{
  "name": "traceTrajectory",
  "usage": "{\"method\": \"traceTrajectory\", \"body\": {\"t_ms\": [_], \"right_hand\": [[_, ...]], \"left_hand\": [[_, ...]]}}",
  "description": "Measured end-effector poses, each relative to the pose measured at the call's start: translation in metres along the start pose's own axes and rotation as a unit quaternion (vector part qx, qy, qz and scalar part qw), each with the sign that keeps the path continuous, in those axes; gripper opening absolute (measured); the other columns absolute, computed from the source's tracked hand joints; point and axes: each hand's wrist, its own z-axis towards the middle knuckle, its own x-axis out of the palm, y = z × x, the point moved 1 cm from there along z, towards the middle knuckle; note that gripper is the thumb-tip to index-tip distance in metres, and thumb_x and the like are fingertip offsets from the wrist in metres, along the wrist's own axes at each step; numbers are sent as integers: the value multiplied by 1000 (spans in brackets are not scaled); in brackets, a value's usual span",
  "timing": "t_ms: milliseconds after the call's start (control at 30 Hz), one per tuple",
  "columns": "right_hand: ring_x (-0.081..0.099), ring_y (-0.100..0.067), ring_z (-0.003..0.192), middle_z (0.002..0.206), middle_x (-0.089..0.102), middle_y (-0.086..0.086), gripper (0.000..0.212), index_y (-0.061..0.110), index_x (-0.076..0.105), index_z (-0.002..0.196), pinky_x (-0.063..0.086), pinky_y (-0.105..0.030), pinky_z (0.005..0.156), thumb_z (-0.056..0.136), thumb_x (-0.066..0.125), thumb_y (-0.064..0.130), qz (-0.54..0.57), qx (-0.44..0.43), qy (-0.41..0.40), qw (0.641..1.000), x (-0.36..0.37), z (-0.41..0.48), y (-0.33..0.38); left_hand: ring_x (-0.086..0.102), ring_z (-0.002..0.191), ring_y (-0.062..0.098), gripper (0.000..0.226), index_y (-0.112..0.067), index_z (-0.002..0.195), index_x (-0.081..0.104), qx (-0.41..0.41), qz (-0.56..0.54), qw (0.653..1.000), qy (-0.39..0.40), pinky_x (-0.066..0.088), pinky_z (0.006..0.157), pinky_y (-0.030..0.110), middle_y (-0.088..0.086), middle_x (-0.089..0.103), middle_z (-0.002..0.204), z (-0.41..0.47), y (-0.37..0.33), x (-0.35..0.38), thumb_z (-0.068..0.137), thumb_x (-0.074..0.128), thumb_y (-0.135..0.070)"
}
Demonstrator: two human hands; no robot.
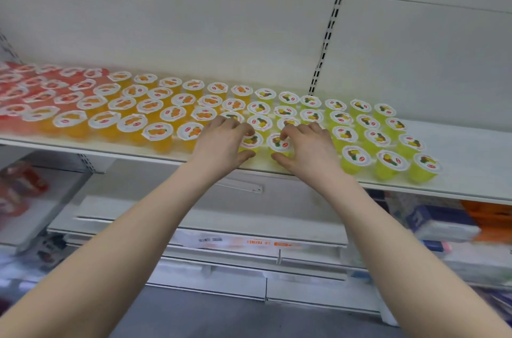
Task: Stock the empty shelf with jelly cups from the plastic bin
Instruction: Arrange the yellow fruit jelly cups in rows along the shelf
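Wall (194, 19): pale panels behind everything, with a black slotted upright (329, 27) right of centre.
Shelf (471, 149): white, running across the view, bare at its far right end.
Lower shelves (194, 227): beneath, holding blurred packets.
Jelly cups: sealed, upright, in rows on the shelf; red cups (41, 82) at left, orange cups (155, 105) in the middle, yellow cups (368, 127) at right.
Left hand (221, 143): fingers curled over the lid, thumb on the near side, holding the left cup (250, 142).
Right hand (307, 146): fingers holding the right cup (279, 143) the same way.
Held cups: both yellow, side by side at the shelf's front edge.
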Motion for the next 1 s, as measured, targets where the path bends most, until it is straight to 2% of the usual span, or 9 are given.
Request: {"method": "traceTrajectory", "body": {"t_ms": [233, 400, 500, 567, 633, 733, 867, 1000], "right_hand": [[51, -27, 102, 98, 66, -2, 41, 20, 62, 103, 41, -41, 86, 74, 70, 47, 7, 19, -7, 1000, -2, -4, -3], [47, -25, 109, 104, 65, 3, 43, 25, 57, 104, 37, -39, 89, 74, 66, 54, -18, 18, 25, 999, -6, -3, -4], [47, -24, 113, 108, 64, 4, 44, 28, 60, 102, 38, -40, 92, 75, 62, 63, 9, 24, 32, 999, -13, 1, -5], [50, -25, 109, 104, 66, 4, 38, 26, 64, 102, 41, -41, 90, 81, 60, 58, 58, 43, -1, 997, -17, 8, -10], [52, -26, 104, 101, 67, 2, 29, 23, 65, 101, 43, -40, 86, 87, 59, 48, 71, 58, -30, 995, -19, 19, -19], [52, -28, 104, 101, 68, 0, 24, 21, 64, 104, 45, -39, 81, 90, 57, 39, 48, 80, -17, 995, -18, 40, -32], [49, -26, 111, 108, 67, 2, 29, 23, 63, 113, 44, -39, 87, 92, 55, 41, 36, 109, 12, 993, -12, 65, -33], [49, -28, 115, 114, 66, -2, 38, 20, 61, 119, 43, -41, 89, 92, 54, 46, 15, 132, 26, 991, -3, 85, -24]], "left_hand": [[49, 113, 28, 44, -25, 115, 61, 32, -40, 999, -12, 40, 94, 40, 3, 65, 114, 1, -4, 9, 79, 70, -48], [49, 113, 28, 48, -27, 112, 60, 38, -36, 998, -24, 39, 96, 42, 2, 64, 111, 1, 0, 9, 74, 72, -55], [47, 119, 26, 57, -31, 115, 59, 49, -22, 999, -8, 36, 101, 43, -1, 61, 119, 2, 5, 5, 72, 63, -68], [48, 120, 25, 58, -30, 115, 60, 41, -39, 998, -9, 37, 102, 43, -1, 59, 122, 7, 9, 0, 76, 50, -73], [48, 119, 26, 51, -28, 115, 62, 27, -65, 997, -21, 38, 100, 41, 0, 60, 123, 19, 16, -7, 84, 48, -66], [45, 122, 27, 41, -25, 123, 60, 13, -63, 998, -15, 36, 99, 39, 2, 59, 127, 44, 27, -17, 92, 53, -51], [41, 127, 29, 42, -28, 129, 56, 19, -26, 999, 36, 35, 104, 41, 3, 56, 131, 77, 35, -16, 94, 50, -50], [46, 122, 29, 44, -28, 130, 57, 41, 4, 997, 59, 37, 100, 40, 3, 60, 129, 103, 34, -5, 95, 48, -52]]}}
